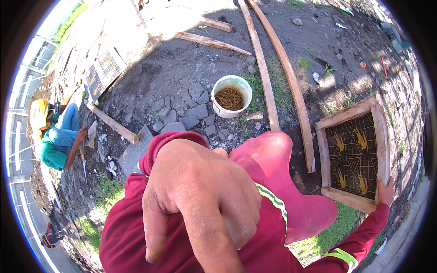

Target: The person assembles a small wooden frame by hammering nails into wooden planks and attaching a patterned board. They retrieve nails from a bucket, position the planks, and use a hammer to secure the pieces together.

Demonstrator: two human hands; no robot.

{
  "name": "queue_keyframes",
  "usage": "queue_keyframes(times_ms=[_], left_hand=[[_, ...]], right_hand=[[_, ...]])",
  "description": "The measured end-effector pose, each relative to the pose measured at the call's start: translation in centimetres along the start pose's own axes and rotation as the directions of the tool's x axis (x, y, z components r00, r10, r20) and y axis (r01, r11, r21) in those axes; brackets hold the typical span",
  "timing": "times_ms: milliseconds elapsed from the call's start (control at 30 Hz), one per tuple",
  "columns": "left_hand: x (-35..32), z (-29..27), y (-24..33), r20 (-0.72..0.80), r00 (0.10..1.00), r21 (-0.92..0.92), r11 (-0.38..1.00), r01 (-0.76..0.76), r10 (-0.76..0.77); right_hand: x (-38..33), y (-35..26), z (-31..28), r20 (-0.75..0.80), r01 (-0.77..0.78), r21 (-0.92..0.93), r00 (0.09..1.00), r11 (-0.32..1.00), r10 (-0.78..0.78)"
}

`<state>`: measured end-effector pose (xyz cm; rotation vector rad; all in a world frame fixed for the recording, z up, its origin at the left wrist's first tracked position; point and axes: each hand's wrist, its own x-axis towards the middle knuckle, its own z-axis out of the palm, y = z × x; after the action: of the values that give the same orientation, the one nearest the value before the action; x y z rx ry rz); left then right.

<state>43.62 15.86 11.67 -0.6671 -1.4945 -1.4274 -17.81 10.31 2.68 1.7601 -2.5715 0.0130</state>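
My left hand [202, 195] is raised close to the camera, back of the hand up. Its index finger stretches toward the lower edge, the thumb stands apart at the left, and the other fingers curl under. Nothing shows in it, though its palm is hidden. Over at the right, my right hand [385, 191] grips the outer edge of a framed plywood panel [350, 159]. This panel has a dark, grid-marked face with yellow prints and a border of raw timber. It stands tilted beside my leg.
A white bucket [232, 96] holding many thin brown pieces, perhaps nails, stands ahead on broken paving. Two long timbers [291, 77] run beside it. Shorter boards [211, 42] lie farther off. At the left crouches a person [57, 136] in a teal shirt, near another sheet [104, 75].
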Motion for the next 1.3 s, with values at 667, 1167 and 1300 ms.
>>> queue_keyframes(times_ms=[667, 1167, 1300], left_hand=[[2.8, -1.1, 0.3, -0.029, 0.994, 0.161, 0.981, 0.105, -0.101], [-16.7, -23.2, -11.6, -0.894, 0.179, 0.370, -0.451, 0.812, -0.411], [-22.8, -30.0, -13.3, -0.944, 0.013, 0.247, -0.679, 0.692, -0.330]], right_hand=[[2.7, 4.2, 1.7, -0.036, 0.051, 0.046, 0.998, 0.998, -0.049], [0.6, 1.6, -0.1, -0.033, 0.009, -0.015, 0.999, 1.000, -0.010], [0.1, 1.8, -0.1, -0.041, -0.008, -0.031, 0.999, 0.999, 0.007]])
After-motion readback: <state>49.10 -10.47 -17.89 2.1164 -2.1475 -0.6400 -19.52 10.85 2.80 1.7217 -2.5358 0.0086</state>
